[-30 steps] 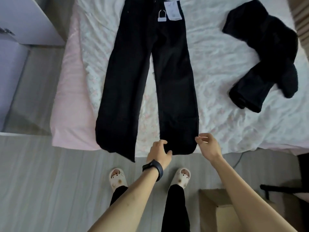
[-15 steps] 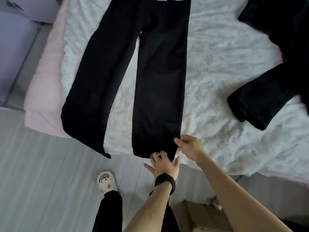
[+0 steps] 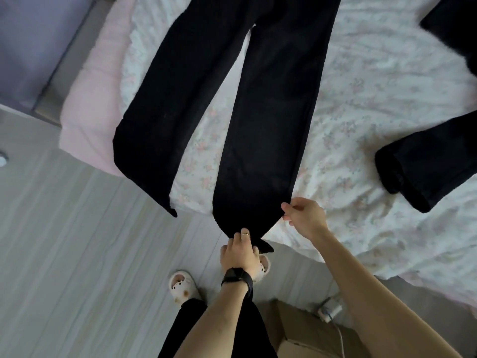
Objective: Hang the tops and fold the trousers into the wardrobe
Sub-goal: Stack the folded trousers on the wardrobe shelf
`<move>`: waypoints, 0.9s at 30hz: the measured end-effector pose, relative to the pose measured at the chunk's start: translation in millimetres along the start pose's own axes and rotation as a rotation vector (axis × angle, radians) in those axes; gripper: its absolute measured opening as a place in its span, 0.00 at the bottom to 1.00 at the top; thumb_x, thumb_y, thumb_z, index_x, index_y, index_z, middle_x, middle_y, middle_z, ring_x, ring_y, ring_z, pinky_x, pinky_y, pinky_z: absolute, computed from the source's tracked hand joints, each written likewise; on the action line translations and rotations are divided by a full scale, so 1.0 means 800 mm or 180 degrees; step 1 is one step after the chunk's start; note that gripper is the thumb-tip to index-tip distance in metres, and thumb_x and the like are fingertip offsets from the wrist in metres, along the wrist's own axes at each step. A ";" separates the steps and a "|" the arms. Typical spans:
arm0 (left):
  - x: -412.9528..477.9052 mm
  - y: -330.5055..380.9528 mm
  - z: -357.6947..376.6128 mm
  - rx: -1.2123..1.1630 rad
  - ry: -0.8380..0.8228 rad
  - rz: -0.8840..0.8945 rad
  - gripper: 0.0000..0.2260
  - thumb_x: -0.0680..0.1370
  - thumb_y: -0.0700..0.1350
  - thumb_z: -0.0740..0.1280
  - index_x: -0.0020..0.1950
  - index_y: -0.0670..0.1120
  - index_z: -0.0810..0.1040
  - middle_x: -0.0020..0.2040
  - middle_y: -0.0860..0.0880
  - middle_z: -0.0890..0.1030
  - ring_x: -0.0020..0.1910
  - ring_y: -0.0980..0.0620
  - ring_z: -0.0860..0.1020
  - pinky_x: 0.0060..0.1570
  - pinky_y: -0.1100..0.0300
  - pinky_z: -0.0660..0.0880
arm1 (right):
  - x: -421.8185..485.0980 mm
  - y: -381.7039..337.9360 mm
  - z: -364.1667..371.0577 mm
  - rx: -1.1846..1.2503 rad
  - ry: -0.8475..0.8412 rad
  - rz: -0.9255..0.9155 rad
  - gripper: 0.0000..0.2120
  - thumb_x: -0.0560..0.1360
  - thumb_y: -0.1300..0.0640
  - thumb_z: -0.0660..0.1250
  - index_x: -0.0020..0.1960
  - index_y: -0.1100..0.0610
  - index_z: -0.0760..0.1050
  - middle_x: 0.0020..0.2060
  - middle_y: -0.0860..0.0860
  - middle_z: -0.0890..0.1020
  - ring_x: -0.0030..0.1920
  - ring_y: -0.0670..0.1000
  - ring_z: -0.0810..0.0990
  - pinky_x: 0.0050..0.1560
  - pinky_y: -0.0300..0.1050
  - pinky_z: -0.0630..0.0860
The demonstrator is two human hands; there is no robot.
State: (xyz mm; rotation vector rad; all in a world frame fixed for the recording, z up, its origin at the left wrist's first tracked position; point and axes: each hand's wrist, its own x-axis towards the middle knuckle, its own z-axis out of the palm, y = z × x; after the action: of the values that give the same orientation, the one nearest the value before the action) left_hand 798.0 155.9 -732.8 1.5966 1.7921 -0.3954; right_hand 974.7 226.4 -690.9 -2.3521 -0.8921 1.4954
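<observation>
the black trousers point(image 3: 271, 112) lie flat on the bed point(image 3: 366, 107), legs apart, hems at the edge nearest the person. both hands are on the hem of one leg: the left hand point(image 3: 240, 251) grips its bunched lower corner, fingers curled round the cloth just off the mattress edge, and the right hand point(image 3: 304, 218), just beside it, pinches the other corner between thumb and fingers. the other leg lies free to the left of the left hand. beyond the right hand a second dark garment point(image 3: 426, 171) lies crumpled on the bed. by my judgement the folding is only starting: no fold is made, nothing is hung, and no wardrobe is clearly in view.
</observation>
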 end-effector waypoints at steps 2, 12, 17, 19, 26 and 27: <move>-0.016 -0.029 -0.003 0.0065 -0.0098 0.0072 0.22 0.82 0.49 0.61 0.74 0.47 0.63 0.63 0.49 0.75 0.61 0.47 0.76 0.57 0.53 0.72 | -0.007 0.002 0.008 0.0090 0.0180 0.0064 0.09 0.79 0.51 0.67 0.42 0.52 0.81 0.32 0.46 0.85 0.42 0.49 0.85 0.51 0.54 0.83; -0.076 -0.128 -0.039 -0.0347 -0.0102 0.0064 0.15 0.83 0.54 0.61 0.68 0.51 0.75 0.56 0.49 0.84 0.56 0.48 0.81 0.47 0.57 0.75 | 0.003 -0.076 0.011 0.0651 0.0659 0.0197 0.10 0.76 0.46 0.69 0.53 0.51 0.78 0.37 0.48 0.85 0.33 0.46 0.85 0.35 0.44 0.82; -0.085 -0.165 -0.078 -0.0070 0.0240 0.0630 0.11 0.82 0.49 0.65 0.63 0.53 0.80 0.52 0.51 0.85 0.50 0.46 0.81 0.44 0.56 0.75 | 0.002 -0.129 0.007 -0.0191 0.0636 0.0335 0.37 0.67 0.22 0.61 0.55 0.54 0.73 0.40 0.51 0.83 0.35 0.53 0.85 0.42 0.53 0.85; -0.083 -0.177 -0.105 0.0200 0.0377 0.0911 0.07 0.78 0.47 0.70 0.55 0.53 0.83 0.43 0.52 0.84 0.42 0.45 0.81 0.36 0.57 0.72 | 0.001 -0.163 0.008 -0.0702 0.0730 0.0249 0.34 0.67 0.27 0.64 0.56 0.56 0.69 0.42 0.53 0.83 0.34 0.53 0.85 0.39 0.51 0.84; -0.072 -0.222 -0.155 0.0116 0.0411 0.0779 0.09 0.81 0.47 0.61 0.58 0.52 0.78 0.50 0.51 0.82 0.48 0.44 0.79 0.42 0.56 0.70 | -0.028 -0.236 0.035 -0.0792 0.0922 -0.0022 0.13 0.73 0.52 0.60 0.51 0.59 0.75 0.35 0.56 0.85 0.31 0.54 0.84 0.34 0.45 0.81; -0.065 -0.233 -0.166 -0.0135 0.0504 0.0523 0.09 0.82 0.48 0.61 0.58 0.52 0.78 0.50 0.51 0.82 0.49 0.45 0.80 0.43 0.56 0.74 | -0.034 -0.253 0.046 -0.0379 0.0984 -0.0169 0.13 0.74 0.50 0.60 0.52 0.58 0.73 0.37 0.56 0.85 0.28 0.52 0.84 0.30 0.42 0.79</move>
State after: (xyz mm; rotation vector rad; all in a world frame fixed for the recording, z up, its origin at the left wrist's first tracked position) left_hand 581.2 165.8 -643.6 1.7720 1.7554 -0.1572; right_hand 858.5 365.7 -590.9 -2.5280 -0.9756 1.0443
